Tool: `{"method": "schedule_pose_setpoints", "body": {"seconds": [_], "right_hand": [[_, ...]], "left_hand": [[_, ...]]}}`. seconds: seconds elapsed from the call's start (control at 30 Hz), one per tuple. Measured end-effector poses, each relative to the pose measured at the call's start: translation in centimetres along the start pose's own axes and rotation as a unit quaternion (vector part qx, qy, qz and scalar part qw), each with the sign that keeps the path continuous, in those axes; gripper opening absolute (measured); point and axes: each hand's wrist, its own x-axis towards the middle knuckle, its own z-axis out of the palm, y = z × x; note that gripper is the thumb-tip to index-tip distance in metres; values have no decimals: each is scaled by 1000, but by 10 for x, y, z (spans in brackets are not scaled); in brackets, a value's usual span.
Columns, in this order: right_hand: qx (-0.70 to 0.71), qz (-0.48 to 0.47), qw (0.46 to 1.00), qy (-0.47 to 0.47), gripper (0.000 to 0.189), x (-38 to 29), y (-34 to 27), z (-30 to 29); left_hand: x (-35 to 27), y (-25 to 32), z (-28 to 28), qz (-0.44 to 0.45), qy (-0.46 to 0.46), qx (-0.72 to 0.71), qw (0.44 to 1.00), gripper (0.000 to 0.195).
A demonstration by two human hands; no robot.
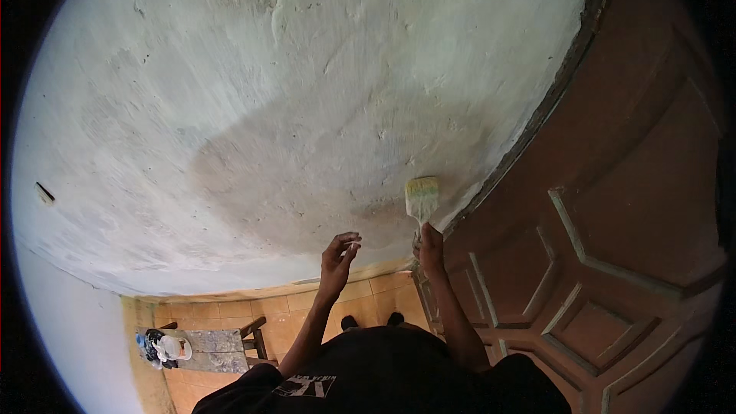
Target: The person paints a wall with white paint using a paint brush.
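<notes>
My right hand (430, 244) grips the handle of a wide paintbrush (422, 195), its pale, yellowish bristles pointing up. The brush is in front of a whitish, unevenly coated plaster wall (322, 98), near the edge by the brown door; whether the bristles touch the wall I cannot tell. My left hand (344, 250) is raised to the left of the brush, thumb and fingertips close together, with something small and whitish at the fingertips that is too small to make out.
On the right stands a brown panelled door (621, 241) beside a dark frame strip. At lower left a paint-spattered wooden bench (215, 351) bears a white container (172, 349) and plastic bags. A small switch (44, 192) sits on the far-left wall. Orange floor tiles (299, 307) lie below.
</notes>
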Motion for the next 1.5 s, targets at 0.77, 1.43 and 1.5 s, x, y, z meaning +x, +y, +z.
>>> {"method": "schedule_pose_setpoints", "body": {"seconds": [0.77,1.43,1.5], "right_hand": [[-242,-324,912,64,38,80,-91,-43],[-323,-440,819,178,36,90,-20,-118],[-86,-2,991,107,40,28,-38,-67]], "left_hand": [[4,4,25,-25,-76,10,997,24],[-4,-16,64,-18,-72,-4,997,29],[-15,-16,49,-16,-43,9,999,28]]}}
